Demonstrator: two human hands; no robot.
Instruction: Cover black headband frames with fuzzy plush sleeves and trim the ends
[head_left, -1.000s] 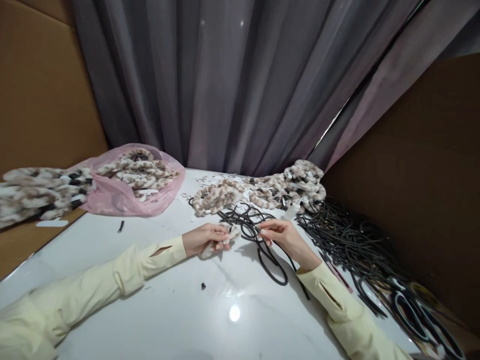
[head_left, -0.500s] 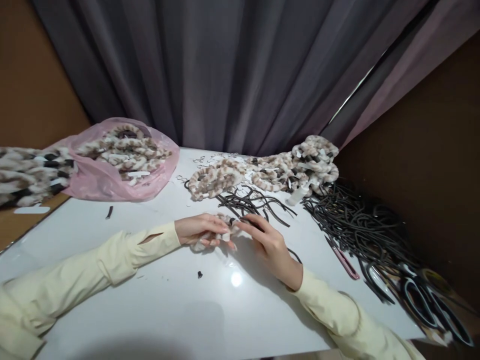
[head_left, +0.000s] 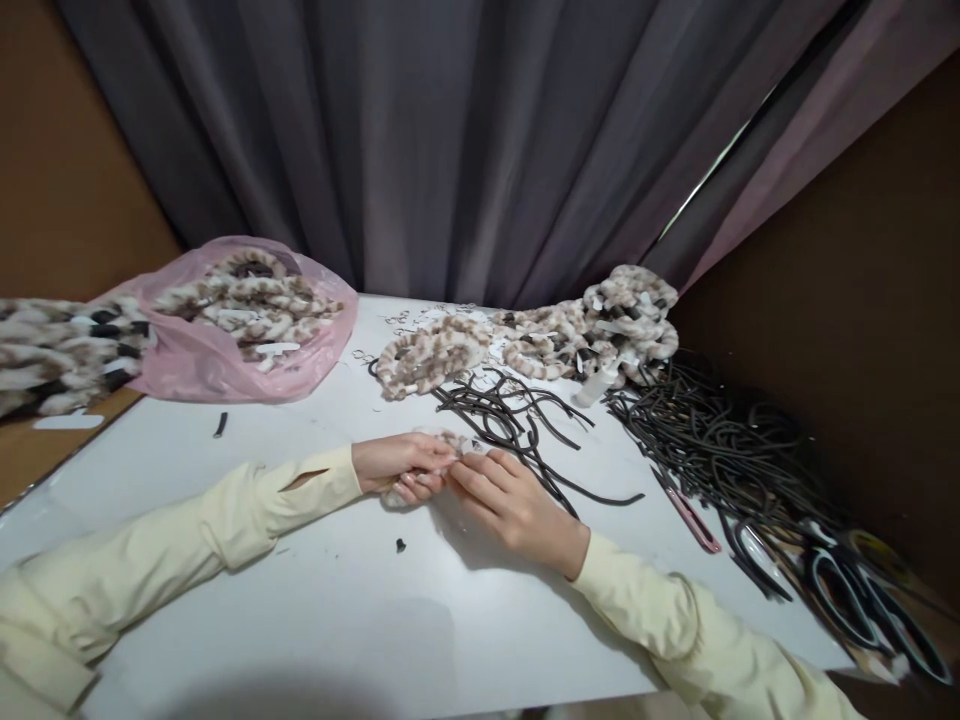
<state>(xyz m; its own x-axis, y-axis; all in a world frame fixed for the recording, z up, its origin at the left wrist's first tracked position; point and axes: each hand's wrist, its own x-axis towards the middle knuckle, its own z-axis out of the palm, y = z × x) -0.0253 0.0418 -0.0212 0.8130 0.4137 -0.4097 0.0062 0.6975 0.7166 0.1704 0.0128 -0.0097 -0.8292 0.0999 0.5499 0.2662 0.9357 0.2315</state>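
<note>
My left hand (head_left: 401, 468) is closed on a fluffy white-and-brown plush cord (head_left: 396, 499), part of which shows below and above the fingers. My right hand (head_left: 517, 510) meets it from the right, fingertips pinched together against the left fingertips. What exactly the right fingers grip is hidden between the two hands. A small dark bit shows on the plush just above the right fingers. Behind the right hand, loose black cords (head_left: 487, 412) lie on the white table (head_left: 300, 620), one running out to the right.
Finished-looking plush loops (head_left: 431, 360) and a small clear bottle (head_left: 596, 385) stand at the back. A pink bag (head_left: 315, 370) of plush loops sits back left. Right: a black cord heap (head_left: 720, 440), a pink cutter (head_left: 694, 518) and scissors (head_left: 840, 600). A black scrap (head_left: 400, 545) lies in front.
My right hand has moved left and down, its fingers now pinched against the left fingertips. The black cord near it now lies behind it on the table, apparently let go.
</note>
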